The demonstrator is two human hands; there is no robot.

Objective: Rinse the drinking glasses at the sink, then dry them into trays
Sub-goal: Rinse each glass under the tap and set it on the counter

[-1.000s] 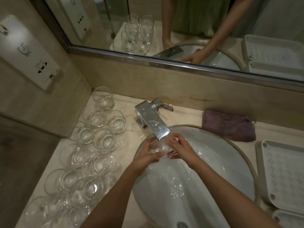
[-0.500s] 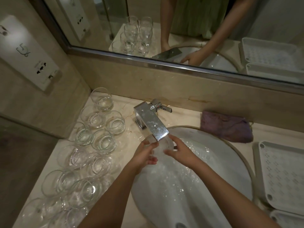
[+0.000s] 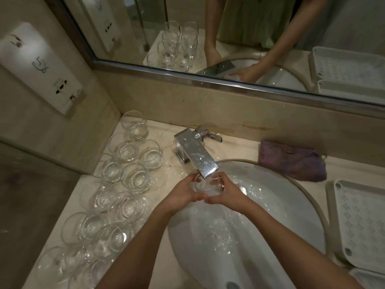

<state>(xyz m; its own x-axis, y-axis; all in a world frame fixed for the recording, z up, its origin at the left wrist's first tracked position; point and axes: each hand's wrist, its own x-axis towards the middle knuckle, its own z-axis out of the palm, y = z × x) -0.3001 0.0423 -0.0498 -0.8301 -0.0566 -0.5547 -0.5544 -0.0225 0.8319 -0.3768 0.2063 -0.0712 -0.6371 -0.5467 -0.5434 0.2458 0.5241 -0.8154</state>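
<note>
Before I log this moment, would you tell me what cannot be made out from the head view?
- Glass under the tap: the left hand, right hand and faucet cover most of it; each grip's fingertips are hidden.
- Waiting glasses: the nearest ones blur into each other and the bottom edge cuts them, so no sure count.
- Lower tray: cut off by the corner.
- Wall panel: markings too small to read.

Both bare forearms are reaching forward from the lower edge of the view and converging at the middle. The left hand [image 3: 182, 193] is curling its fingers round the near left side of a drinking glass [image 3: 205, 185], while the right hand [image 3: 228, 191] is cupping the right side, its thumb lying along the rim; the fingertips of both hands are meeting beneath
</note>
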